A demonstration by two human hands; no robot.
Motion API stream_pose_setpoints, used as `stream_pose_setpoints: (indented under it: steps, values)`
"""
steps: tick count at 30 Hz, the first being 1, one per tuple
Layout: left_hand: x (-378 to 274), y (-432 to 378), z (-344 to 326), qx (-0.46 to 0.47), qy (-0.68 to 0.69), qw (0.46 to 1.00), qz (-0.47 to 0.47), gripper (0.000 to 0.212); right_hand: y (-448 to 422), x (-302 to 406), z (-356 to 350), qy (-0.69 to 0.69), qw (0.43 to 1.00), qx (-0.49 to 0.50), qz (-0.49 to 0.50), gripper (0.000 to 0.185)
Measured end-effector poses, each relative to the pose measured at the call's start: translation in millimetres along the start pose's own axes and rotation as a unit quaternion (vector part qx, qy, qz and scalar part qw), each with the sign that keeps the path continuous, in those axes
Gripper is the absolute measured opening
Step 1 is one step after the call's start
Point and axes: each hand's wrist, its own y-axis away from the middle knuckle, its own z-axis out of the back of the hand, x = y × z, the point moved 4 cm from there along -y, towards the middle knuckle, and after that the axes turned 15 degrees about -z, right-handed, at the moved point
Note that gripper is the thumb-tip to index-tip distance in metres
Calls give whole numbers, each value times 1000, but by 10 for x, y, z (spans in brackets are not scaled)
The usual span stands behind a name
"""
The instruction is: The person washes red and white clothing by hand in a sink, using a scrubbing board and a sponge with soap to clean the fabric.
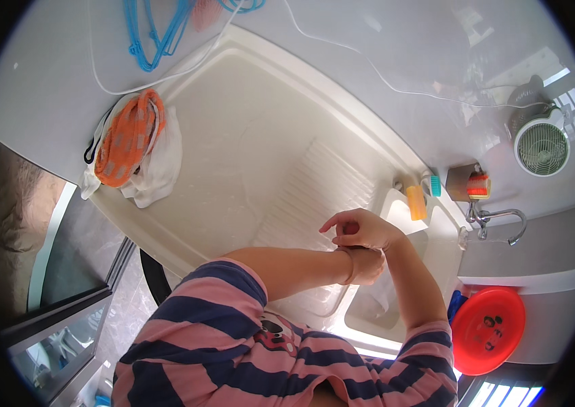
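Note:
My left hand (pixel 366 269) reaches in from the left and lies over the edge between the ribbed washboard (pixel 313 188) and the small basin (pixel 369 320) of a cream laundry sink (pixel 216 127). Its fingers are mostly hidden. Just above it in the picture, my right hand (pixel 369 229) crosses over, fingers bent and apart, with no object visible in it. The two hands appear to touch. A whitish, cloth-like thing (pixel 381 297) lies in the small basin, partly covered by my right forearm.
An orange patterned cloth (pixel 127 142) and white cloth (pixel 163 175) drape over the sink's left corner. Around the right rim are an orange bottle-like object (pixel 416 202), a teal-bristled brush (pixel 435 186), a chrome tap (pixel 503 213) and a red plastic basin (pixel 491 330). Blue hangers (pixel 152 51) hang above.

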Motion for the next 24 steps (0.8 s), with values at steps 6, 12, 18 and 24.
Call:
stream_pose_setpoints:
  steps: [6,12,18,24]
  values:
    - [38,-117,-193,-9,106,992,70,30,5,61,-97,32,999,-27,-8,24]
    - [121,-347,-576,-94,366,896,234,28,-25,117,-179,67,996,-59,-7,24]
    - [59,-479,-721,-124,370,891,231,26,-63,67,-223,65,996,-67,-13,20]
    - [-64,-230,-561,-114,252,947,164,26,-110,-14,-235,-19,994,-96,-46,18]
